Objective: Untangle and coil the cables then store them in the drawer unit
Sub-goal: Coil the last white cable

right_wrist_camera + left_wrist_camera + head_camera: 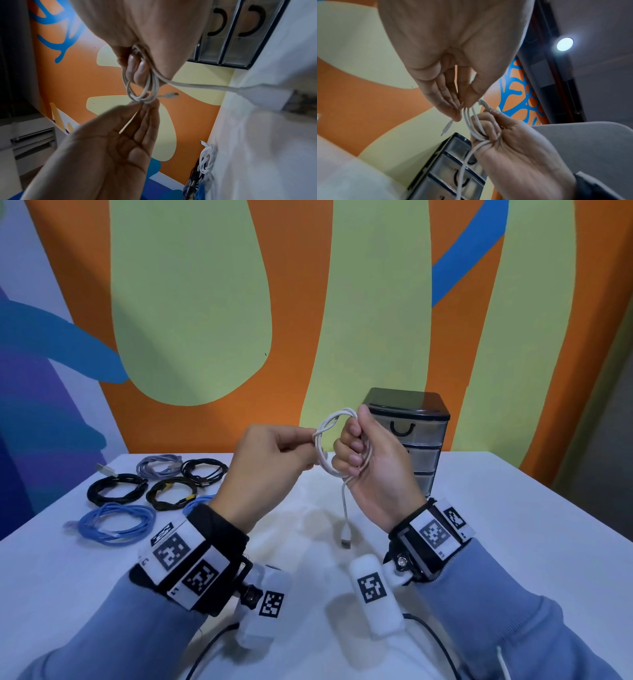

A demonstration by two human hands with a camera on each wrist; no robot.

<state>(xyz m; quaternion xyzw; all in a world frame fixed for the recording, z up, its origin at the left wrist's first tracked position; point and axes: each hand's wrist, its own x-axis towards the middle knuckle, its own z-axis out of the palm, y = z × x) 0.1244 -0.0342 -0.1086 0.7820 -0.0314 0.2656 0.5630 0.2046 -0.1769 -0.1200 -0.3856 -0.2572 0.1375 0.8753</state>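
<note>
Hands coiling white cable (329,448) in front of the drawer unit (419,440).
My right hand (370,460) grips the loops, fingers curled through them; my left hand (265,463) pinches their near side. One plug end (346,537) dangles below, above the table (513,525).

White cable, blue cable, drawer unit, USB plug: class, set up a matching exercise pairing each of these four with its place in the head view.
Things:
1. thin white cable
2. coiled light blue cable
3. clear-fronted, black-framed drawer unit
4. white USB plug

Places:
A. dangling below the right hand
B. lying on the table's left side
C. looped between both hands
D. standing at the table's far edge

Pairs: 1-C, 2-B, 3-D, 4-A
</note>
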